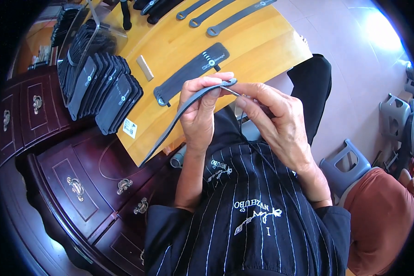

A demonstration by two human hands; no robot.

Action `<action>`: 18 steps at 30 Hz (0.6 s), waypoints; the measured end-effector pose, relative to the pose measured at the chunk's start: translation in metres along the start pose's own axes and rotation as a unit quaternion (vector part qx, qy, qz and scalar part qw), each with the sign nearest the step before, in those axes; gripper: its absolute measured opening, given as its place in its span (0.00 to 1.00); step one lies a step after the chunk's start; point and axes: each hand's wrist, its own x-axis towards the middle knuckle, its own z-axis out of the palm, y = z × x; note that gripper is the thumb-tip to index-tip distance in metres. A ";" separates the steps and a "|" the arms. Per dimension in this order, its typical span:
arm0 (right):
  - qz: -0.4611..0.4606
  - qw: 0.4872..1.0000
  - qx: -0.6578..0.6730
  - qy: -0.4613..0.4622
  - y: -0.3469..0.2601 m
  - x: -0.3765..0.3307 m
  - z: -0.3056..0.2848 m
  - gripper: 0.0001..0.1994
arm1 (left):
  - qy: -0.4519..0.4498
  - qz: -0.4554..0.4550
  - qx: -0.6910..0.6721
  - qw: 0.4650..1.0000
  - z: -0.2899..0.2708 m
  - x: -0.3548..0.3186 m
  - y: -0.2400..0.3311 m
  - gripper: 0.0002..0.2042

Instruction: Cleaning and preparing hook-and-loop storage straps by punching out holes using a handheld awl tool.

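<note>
My left hand (pixel 198 115) pinches the upper end of a long dark grey strap (pixel 179 118) that hangs down and to the left, over the edge of the yellow wooden board (pixel 253 46). My right hand (pixel 276 122) meets it at the strap's tip, fingertips closed on a thin needle-like piece (pixel 238 93) there. Both hands are raised above my lap, in front of my dark striped shirt. A wider dark strap with a ring at its lower end (pixel 191 72) lies flat on the board just beyond my hands.
A fanned stack of dark straps (pixel 103 89) sits at the board's left, with a clear plastic bin (pixel 85 39) behind. Several long straps (pixel 225 14) lie at the far edge. A dark wooden dresser (pixel 78 184) stands lower left. Grey stools (pixel 347 168) and another person's orange sleeve (pixel 382 216) are at the right.
</note>
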 end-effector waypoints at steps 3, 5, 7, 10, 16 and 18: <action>0.000 1.000 -0.010 0.000 0.003 0.001 -0.001 0.07 | 0.000 0.000 0.005 1.000 0.000 0.001 -0.001 0.06; -0.009 1.000 -0.024 -0.014 0.000 0.004 -0.004 0.08 | 0.000 -0.001 0.010 1.000 0.000 0.001 -0.001 0.06; -0.011 1.000 -0.020 -0.013 0.001 0.005 -0.004 0.08 | -0.003 0.016 0.037 0.999 -0.001 0.001 -0.002 0.06; -0.013 1.000 -0.007 -0.012 0.003 0.007 -0.003 0.09 | 0.003 0.001 0.023 1.000 -0.001 0.002 -0.001 0.06; 0.004 1.000 0.006 -0.020 0.005 0.008 -0.002 0.09 | 0.004 -0.024 0.036 0.999 -0.003 0.002 0.002 0.05; 0.004 1.000 0.005 -0.019 0.004 0.009 -0.003 0.09 | 0.000 -0.011 0.048 0.999 -0.003 0.002 0.000 0.05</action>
